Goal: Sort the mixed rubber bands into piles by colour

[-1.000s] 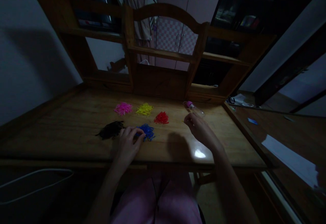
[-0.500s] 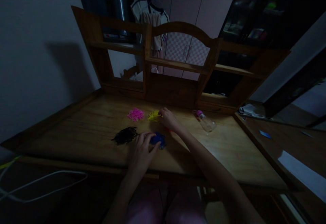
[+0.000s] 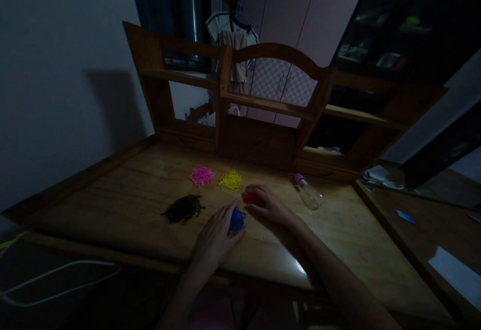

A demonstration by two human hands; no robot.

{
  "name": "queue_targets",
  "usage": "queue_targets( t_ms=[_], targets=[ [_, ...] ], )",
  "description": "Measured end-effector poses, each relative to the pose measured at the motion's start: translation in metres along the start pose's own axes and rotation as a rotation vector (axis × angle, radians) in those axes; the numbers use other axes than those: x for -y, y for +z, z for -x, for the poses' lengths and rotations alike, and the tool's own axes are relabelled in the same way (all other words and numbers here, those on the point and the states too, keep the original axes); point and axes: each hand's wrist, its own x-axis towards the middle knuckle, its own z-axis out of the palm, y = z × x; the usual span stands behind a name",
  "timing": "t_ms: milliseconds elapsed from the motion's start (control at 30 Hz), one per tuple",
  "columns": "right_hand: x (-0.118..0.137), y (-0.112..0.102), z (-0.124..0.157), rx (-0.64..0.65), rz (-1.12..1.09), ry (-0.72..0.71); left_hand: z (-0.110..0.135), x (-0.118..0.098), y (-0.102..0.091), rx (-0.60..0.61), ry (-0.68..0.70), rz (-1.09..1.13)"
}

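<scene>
My left hand [image 3: 215, 235] curves round the left side of a pile of thin blue strands [image 3: 236, 221], thumb apart from the fingers. My right hand [image 3: 269, 205] is cupped about a small red pile [image 3: 254, 199], its thumb on the near side and its fingers on the far side. Part of the red pile is hidden under that hand. Behind them lie a yellow pile [image 3: 230, 180] and a pink pile [image 3: 202, 176] of similar strands. A black pile [image 3: 183, 209] is left of my left hand. The dim light hides what exactly the strands are.
The wooden desk [image 3: 124, 195] has a raised shelf unit [image 3: 263, 102] along its back. A clear bottle with a purple cap [image 3: 310, 195] lies on its side to the right. White paper [image 3: 456, 270] rests on the lower surface at far right.
My right hand has left the yellow pile and come nearer, to the red one. My left hand has shifted off the top of the blue pile to its left side. The view has tilted slightly.
</scene>
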Motion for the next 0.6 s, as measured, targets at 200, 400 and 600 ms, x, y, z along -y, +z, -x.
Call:
queue_targets(
  t_ms=[200,400,600],
  targets=[
    [-0.005,0.010,-0.004,-0.019,-0.110,-0.079,-0.001,0.002,0.002,-0.013,-0.043,0.069],
    [-0.011,-0.005,-0.005,-0.300,-0.364,0.159,0.000,0.002,-0.001,-0.145,-0.041,0.112],
    [-0.046,-0.021,-0.003,-0.663,-1.054,0.369,-0.001,0.009,-0.012,-0.272,-0.196,0.383]
  ],
)
